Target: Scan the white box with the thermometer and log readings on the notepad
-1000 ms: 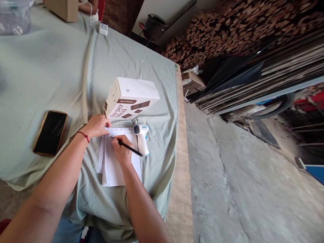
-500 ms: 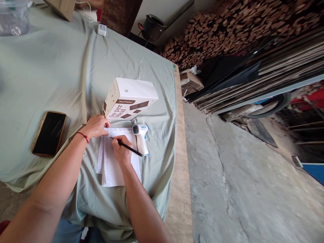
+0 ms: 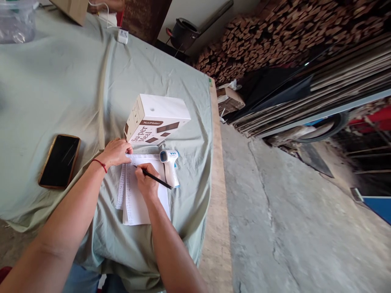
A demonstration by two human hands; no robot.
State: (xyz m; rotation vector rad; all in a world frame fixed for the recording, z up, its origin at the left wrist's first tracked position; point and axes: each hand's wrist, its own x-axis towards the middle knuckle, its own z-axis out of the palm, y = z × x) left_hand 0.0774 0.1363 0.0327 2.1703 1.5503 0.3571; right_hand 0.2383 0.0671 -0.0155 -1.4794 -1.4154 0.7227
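Observation:
My right hand [image 3: 148, 181] is closed around a black pen [image 3: 157, 179], its tip on the upper left of a sheet of paper [image 3: 146, 207]. Small handwriting runs along the left side and top of the sheet. Another written sheet [image 3: 120, 193] sticks out from beneath on the left. At the paper's top left corner rests my left hand [image 3: 115, 152], thumb apart from the fingers and holding nothing; a red cord circles that wrist. A white infrared thermometer [image 3: 170, 167] lies by the paper's right edge. Just beyond the left hand stands a white "Su-per Meal" box [image 3: 161, 112].
A phone [image 3: 59, 161] lies on the green tablecloth [image 3: 70, 81] to the left. Farther back are a white charger plug [image 3: 122, 36], a clear plastic tub [image 3: 16, 22] and a cardboard box [image 3: 71, 10]. Past the wooden table edge [image 3: 218, 203] are concrete floor and stacked firewood [image 3: 275, 36].

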